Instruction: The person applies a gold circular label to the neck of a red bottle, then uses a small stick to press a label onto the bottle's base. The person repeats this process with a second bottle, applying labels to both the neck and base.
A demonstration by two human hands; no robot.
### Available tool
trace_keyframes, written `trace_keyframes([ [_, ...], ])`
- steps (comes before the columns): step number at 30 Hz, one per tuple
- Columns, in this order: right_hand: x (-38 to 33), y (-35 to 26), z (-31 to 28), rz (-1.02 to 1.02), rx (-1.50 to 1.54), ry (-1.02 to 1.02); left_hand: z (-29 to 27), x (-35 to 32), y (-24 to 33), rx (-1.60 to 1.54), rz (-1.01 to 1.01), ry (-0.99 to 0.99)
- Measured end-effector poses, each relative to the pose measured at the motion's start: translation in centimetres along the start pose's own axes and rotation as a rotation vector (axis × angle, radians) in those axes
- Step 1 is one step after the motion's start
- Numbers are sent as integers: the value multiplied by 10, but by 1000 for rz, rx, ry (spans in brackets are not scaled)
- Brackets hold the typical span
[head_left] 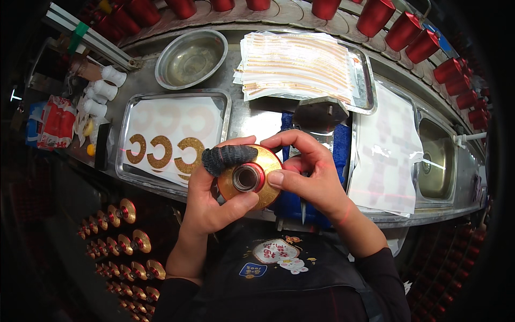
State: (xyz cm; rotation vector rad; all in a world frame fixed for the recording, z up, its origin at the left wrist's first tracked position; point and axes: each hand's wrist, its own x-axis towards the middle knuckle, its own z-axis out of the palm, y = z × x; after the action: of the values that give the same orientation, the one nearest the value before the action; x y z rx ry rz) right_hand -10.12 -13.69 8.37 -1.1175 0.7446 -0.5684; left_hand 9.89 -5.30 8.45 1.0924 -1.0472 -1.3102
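A round gold disc with a red hub and a hollow centre (250, 178) is held up between both hands in front of me. My left hand (212, 196) grips it from the left and below, its index finger wearing a dark knitted finger cot (228, 156) that lies across the disc's top. My right hand (308, 172) holds the disc's right rim, thumb on the face and fingers curled over the top edge.
A metal tray (124, 126) with gold C-shaped stickers on white sheets lies at left. A steel bowl (191, 58), a tray of striped sheets (300, 64), a blue fixture (292, 201) and a white sheet (389, 150) stand on the bench. Finished gold discs (129, 244) hang below; red cups (407, 29) line the back.
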Motion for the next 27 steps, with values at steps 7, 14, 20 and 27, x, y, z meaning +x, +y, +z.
trace_keyframes([
  [7, 5, 0, -2, 59, 133, -32, 3, 0, -1, -31, 13, 4],
  [14, 12, -13, -5, 132, 68, -83, 10, 0, -2, -55, 21, 31],
  [20, 7, -3, 3, 114, 228, 9, 11, 0, -1, -31, 18, 47],
  [27, -6, 7, 4, -32, 20, 58, 11, -2, -1, -48, 1, 48],
])
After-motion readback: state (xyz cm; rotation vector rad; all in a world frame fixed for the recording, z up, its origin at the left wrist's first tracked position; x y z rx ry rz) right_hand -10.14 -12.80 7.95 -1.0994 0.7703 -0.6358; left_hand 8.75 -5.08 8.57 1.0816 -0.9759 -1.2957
